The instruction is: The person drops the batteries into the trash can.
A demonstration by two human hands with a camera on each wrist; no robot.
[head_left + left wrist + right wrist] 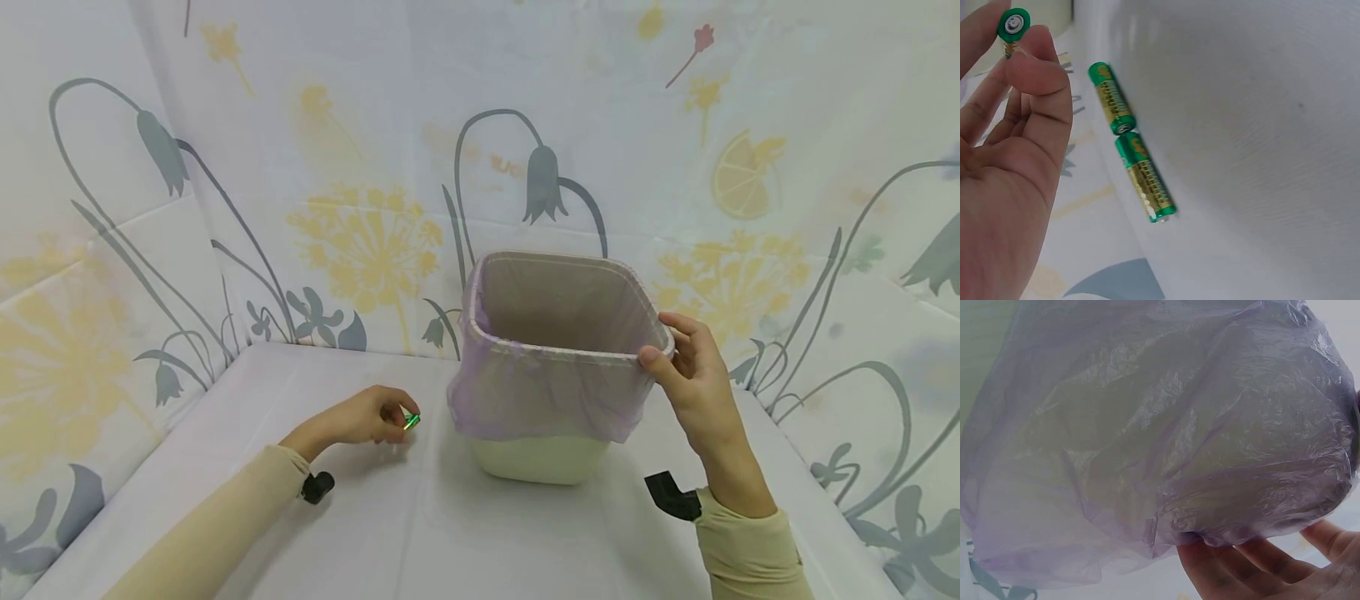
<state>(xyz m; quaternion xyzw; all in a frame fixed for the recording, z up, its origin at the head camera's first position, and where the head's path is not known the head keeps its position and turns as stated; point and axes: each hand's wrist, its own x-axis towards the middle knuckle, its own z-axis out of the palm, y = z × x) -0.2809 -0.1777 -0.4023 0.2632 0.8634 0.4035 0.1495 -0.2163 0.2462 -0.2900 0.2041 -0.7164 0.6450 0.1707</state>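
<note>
My left hand (375, 415) pinches a green and gold battery (1014, 25) between thumb and fingers, just above the white surface left of the bin. Two more such batteries, an upper one (1112, 98) and a lower one (1146, 178), lie nearly end to end on the cloth in the left wrist view; I cannot see them in the head view. A pale trash bin (542, 461) is lined with a thin purple bag (555, 396) folded over its rim. With thumb and fingers, my right hand (697, 383) grips the bin's right rim corner. The bin leans slightly.
White cloth (405, 533) covers the table. Behind and at both sides hangs a flower-printed curtain (360, 150). Small black mounts sit at both wrists, one (318, 487) on the left and one (672, 497) on the right.
</note>
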